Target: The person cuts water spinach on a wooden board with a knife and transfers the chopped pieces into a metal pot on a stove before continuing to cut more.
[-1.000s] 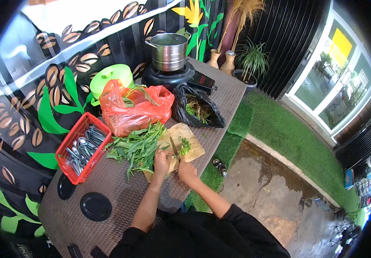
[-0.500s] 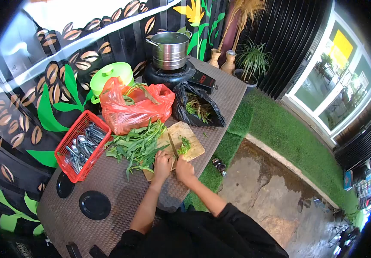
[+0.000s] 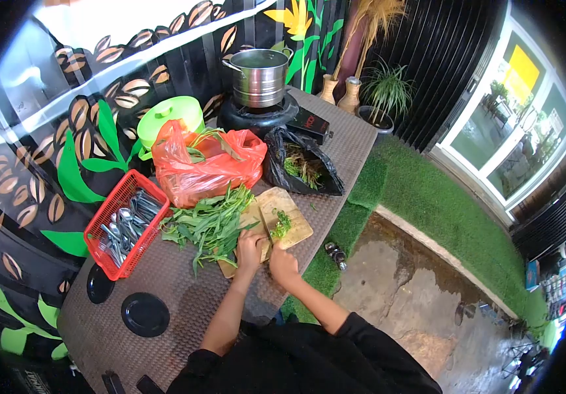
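Observation:
My right hand [image 3: 284,266] is wrapped round the handle of a kitchen knife [image 3: 265,223], whose blade points away from me over the wooden cutting board [image 3: 296,226]. Fingers bent, my left hand [image 3: 250,249] presses on the board just left of the blade, at the edge of a heap of leafy greens [image 3: 211,223]. What lies under those fingers is mostly hidden, but stems of the greens run into them. Small chopped green pieces [image 3: 282,224] lie to the right of the blade.
Beyond the board stand a red plastic bag [image 3: 204,172] and a black bag [image 3: 303,164] of trimmings. A steel pot [image 3: 260,82] sits on a portable stove [image 3: 257,115] at the back. On the left are a red cutlery basket [image 3: 127,223], a lime-green lidded pot [image 3: 171,118] and black plates [image 3: 145,314].
The knife has shifted slightly and its blade shows as a thinner line, turned more on edge. Both hands stay almost in the same place.

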Available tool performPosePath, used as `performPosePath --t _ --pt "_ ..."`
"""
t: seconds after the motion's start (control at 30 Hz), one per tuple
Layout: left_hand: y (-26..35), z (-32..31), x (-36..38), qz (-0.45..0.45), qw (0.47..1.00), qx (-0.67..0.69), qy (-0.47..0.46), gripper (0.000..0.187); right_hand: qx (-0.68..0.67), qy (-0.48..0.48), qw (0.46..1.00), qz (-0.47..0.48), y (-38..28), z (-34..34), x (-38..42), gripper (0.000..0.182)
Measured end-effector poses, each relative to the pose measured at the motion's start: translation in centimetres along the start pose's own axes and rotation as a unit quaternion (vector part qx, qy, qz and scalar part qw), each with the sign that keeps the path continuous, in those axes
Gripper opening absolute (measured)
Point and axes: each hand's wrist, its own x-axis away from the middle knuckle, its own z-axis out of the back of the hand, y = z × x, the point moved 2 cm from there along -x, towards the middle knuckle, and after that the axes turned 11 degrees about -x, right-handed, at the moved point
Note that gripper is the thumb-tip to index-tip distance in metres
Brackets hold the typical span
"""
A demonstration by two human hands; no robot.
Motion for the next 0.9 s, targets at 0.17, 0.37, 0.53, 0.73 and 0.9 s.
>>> performPosePath --t 0.17,0.37,0.53,0.73,0.9 --pt "0.6 0.5 0.4 -0.036 0.999 -0.039 -0.002 0.013 0.01 0.006 1.0 -0.018 -0.6 1.4 1.5 0.017" --pt "-0.2 0.1 -0.2 0.044 0.997 0.045 -0.033 0.01 -0.015 -0.031 0.999 -0.004 0.3 0.8 -0.8 0.028" --pt "-0.8 -0.4 -0.4 0.051 0.998 0.021 -0.032 0.01 -0.013 -0.014 0.999 -0.044 -0.4 -0.5 1.0 0.02" --pt "0.3 0.5 0.6 -0.002 1.0 -0.031 0.0 0.014 -0.04 0.011 0.999 0.019 -0.4 0.5 -0.3 0.019" --pt "0.0 0.2 0.8 -0.041 0.998 -0.046 0.01 0.016 -0.022 0.01 0.999 -0.031 0.0 -0.6 -0.1 0.024"
